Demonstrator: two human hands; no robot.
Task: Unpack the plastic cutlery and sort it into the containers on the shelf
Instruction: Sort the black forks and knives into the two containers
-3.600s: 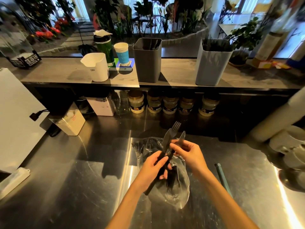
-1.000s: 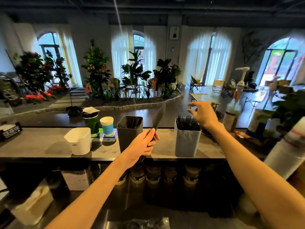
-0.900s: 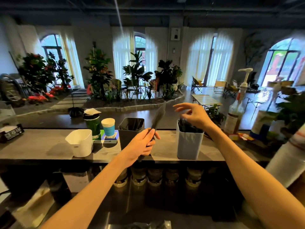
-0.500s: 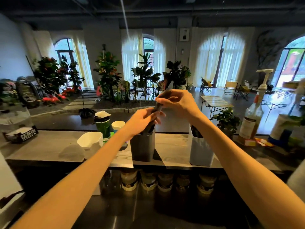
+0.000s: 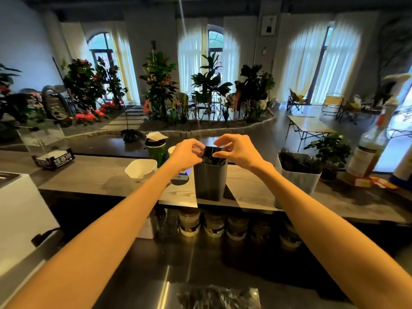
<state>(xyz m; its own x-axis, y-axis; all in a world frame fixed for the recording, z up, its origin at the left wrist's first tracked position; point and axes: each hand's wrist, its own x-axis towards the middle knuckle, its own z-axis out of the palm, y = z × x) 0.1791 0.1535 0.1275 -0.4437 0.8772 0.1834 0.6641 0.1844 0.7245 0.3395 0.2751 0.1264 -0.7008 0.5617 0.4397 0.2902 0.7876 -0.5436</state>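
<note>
Cutlery going into the dark grey container (image 5: pixel 210 181) on the shelf (image 5: pixel 93 175).

Both arms are reaching forward; the left hand (image 5: pixel 186 154) and right hand (image 5: pixel 237 150) are hovering at the rim, fingers curled. Whether they are pinching the black cutlery (image 5: pixel 211 158) inside, I cannot tell. Risk: a careless nudge tipping the container; the bag (image 5: pixel 218 296) is lying on the table.

- Daylight pours through the arched windows (image 5: pixel 214 52) behind the shelf (image 5: pixel 89 175); curtains glow, nearly blown out.
- Below the shelf, deep shadow.
- Steel desk (image 5: pixel 156 275) catches a bright streak of glare.
- Edges bow outward, wide-angle; pump bottle (image 5: pixel 374 143) at right smeared with blur.
</note>
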